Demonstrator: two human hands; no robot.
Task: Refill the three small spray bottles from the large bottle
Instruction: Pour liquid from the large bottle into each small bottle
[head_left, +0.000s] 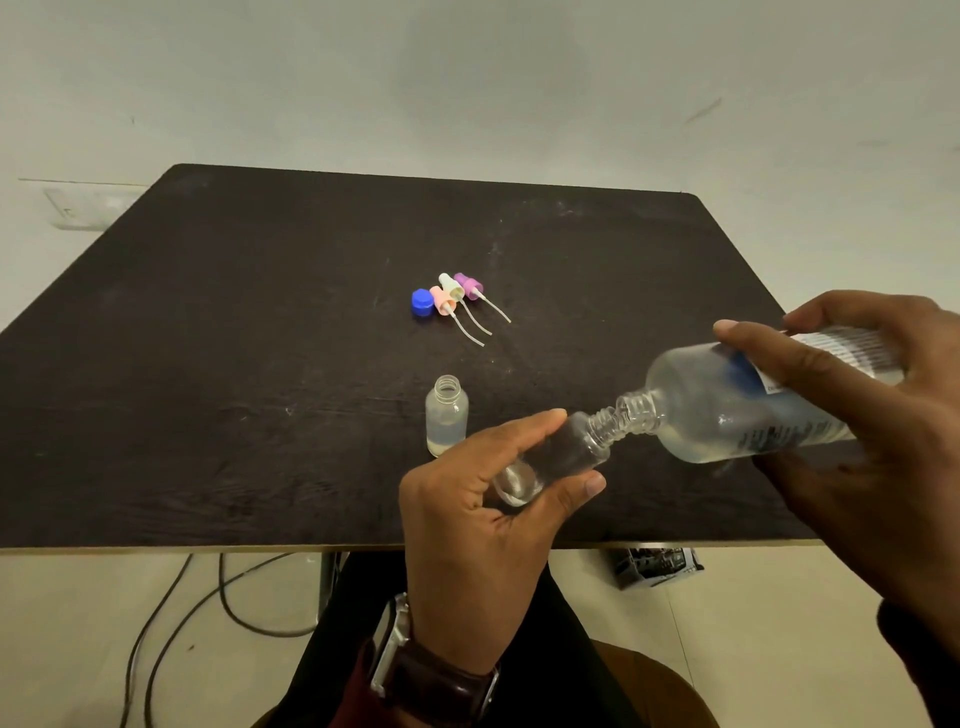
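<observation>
Gripped by the right hand (878, 415), the large bottle (737, 405) of clear liquid tips into the left hand's (483, 514) small bottle (556, 457).

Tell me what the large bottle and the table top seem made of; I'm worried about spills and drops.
Large bottle: probably clear, slightly frosted plastic; you can see liquid through it, with a moulded threaded neck and printed label. Table top: looks like dark matte laminated board, scuffed, with a pale edge; the core is uncertain.

Dim, even indoor light, soft shadows, wide-angle bending at the edges, slight blur throughout.
</observation>
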